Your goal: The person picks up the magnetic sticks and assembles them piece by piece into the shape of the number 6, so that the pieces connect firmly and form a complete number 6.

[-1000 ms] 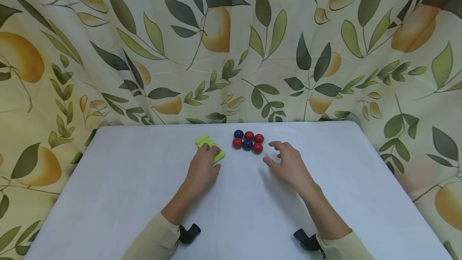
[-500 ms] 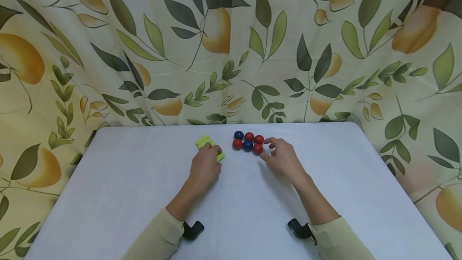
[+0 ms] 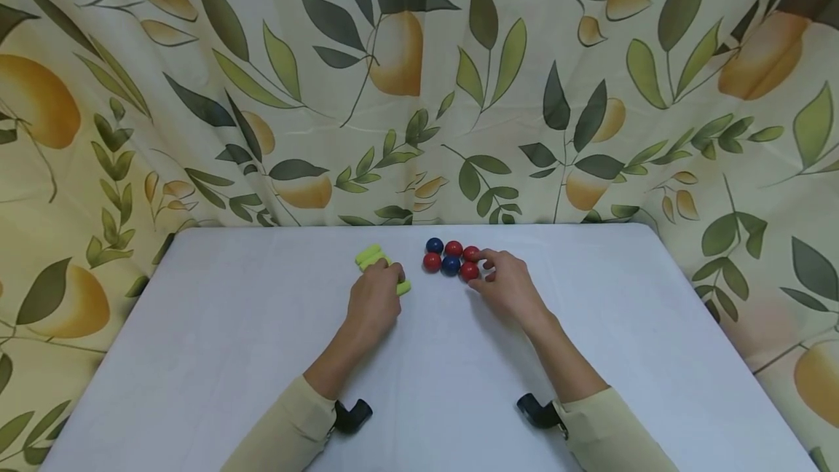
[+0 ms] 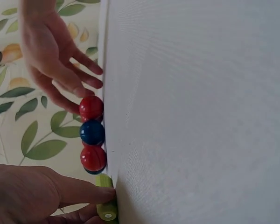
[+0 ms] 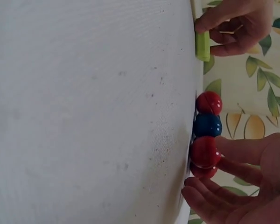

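My left hand (image 3: 375,301) pinches the nearest light-green stick (image 3: 403,288) of a small row between thumb and fingers; the other green sticks (image 3: 368,253) lie just beyond, partly hidden by the hand. Right of them, red and blue balls stand in two rows of three. My right hand (image 3: 511,286) is at their right end, fingers loosely spread: the index finger is by the far red ball (image 3: 470,253), the thumb by the near red ball (image 3: 469,271). In the right wrist view the thumb appears to touch a red ball (image 5: 205,152), with the other fingers extended below.
A white-covered table (image 3: 229,341) carries everything, its far edge just behind the balls. A curtain (image 3: 419,159) with a fruit and leaf print hangs behind it. Black wrist cameras (image 3: 354,417) sit at both sleeve cuffs.
My right hand has moved left and reached the right-hand red balls. The left fingers have closed further round the nearest green stick, which has shifted slightly right and turned. The balls look unmoved.
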Demonstrator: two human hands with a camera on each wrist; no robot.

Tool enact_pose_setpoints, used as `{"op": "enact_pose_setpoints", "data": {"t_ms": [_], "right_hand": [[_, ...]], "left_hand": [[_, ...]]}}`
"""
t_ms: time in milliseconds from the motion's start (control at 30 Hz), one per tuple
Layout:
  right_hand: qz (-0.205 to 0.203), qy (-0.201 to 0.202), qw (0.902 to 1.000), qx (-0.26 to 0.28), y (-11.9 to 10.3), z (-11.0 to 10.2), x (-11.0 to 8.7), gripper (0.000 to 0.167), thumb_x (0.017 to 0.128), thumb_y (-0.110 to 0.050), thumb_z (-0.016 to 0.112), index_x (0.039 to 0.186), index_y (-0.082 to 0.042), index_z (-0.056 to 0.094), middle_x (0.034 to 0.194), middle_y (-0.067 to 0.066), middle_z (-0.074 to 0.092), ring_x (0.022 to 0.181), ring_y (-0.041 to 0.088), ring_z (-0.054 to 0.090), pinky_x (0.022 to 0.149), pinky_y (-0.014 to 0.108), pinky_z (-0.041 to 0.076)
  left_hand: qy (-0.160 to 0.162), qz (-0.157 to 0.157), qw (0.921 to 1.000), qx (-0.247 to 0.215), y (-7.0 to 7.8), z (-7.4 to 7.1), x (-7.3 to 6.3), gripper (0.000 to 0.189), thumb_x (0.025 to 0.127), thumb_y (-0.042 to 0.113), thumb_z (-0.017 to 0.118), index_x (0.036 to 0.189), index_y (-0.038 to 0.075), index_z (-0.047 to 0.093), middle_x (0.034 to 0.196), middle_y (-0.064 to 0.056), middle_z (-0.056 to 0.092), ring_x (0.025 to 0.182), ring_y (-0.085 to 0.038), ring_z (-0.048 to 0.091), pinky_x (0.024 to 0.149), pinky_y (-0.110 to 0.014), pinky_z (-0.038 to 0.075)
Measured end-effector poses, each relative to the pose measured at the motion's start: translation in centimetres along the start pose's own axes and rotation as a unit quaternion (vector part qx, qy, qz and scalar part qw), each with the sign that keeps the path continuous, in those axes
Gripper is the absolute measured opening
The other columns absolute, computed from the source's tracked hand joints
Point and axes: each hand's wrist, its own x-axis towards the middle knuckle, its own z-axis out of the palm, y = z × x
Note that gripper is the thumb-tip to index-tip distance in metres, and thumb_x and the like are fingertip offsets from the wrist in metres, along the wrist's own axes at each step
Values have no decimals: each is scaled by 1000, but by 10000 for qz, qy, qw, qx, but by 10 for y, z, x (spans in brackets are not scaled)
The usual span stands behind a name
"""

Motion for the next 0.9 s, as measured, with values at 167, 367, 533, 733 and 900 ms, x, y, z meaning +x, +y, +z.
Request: {"op": "enact_pose_setpoints", "data": {"t_ms": [167, 367, 533, 733, 900], "right_hand": [[-22, 18, 10000, -29, -2, 3, 2, 52, 91, -14, 78, 140, -4, 63, 124, 23, 63, 104, 33, 64, 84, 39, 60], [-48, 58, 10000, -50, -2, 4, 3, 48, 92, -13, 78, 137, -4, 64, 121, 21, 65, 102, 31, 63, 83, 38, 58], [-112, 129, 9998, 45, 0, 3, 5, 39, 92, -11, 77, 129, -4, 68, 120, 19, 69, 101, 30, 66, 86, 40, 59], [-50, 99, 9998, 180, 2, 4, 5, 32, 93, -10, 76, 124, -4, 69, 122, 17, 70, 102, 29, 68, 87, 39, 60], [25, 94, 9996, 247, 3, 4, 4, 30, 92, -10, 77, 121, -4, 69, 121, 17, 70, 104, 30, 70, 89, 40, 61]], "left_hand": [[-1, 1, 10000, 95, 1, -1, 0, 25, 85, -5, 76, 108, 4, 76, 103, -11, 66, 90, -25, 66, 79, -41, 60], [14, 95, 9999, 143, 0, 0, 0, 24, 85, -4, 76, 108, 4, 78, 105, -12, 68, 93, -25, 67, 78, -40, 60], [-45, 82, 9999, 58, 1, -1, 0, 24, 85, -3, 75, 108, 5, 79, 107, -12, 68, 94, -26, 67, 76, -39, 60], [-186, -22, 9998, 28, 6, -2, -2, 25, 86, -1, 75, 109, 7, 78, 108, -11, 67, 97, -25, 65, 77, -39, 59], [-268, -40, 9996, -78, 9, -2, -2, 25, 87, -2, 75, 110, 7, 78, 107, -10, 66, 97, -22, 65, 77, -38, 59]]}}
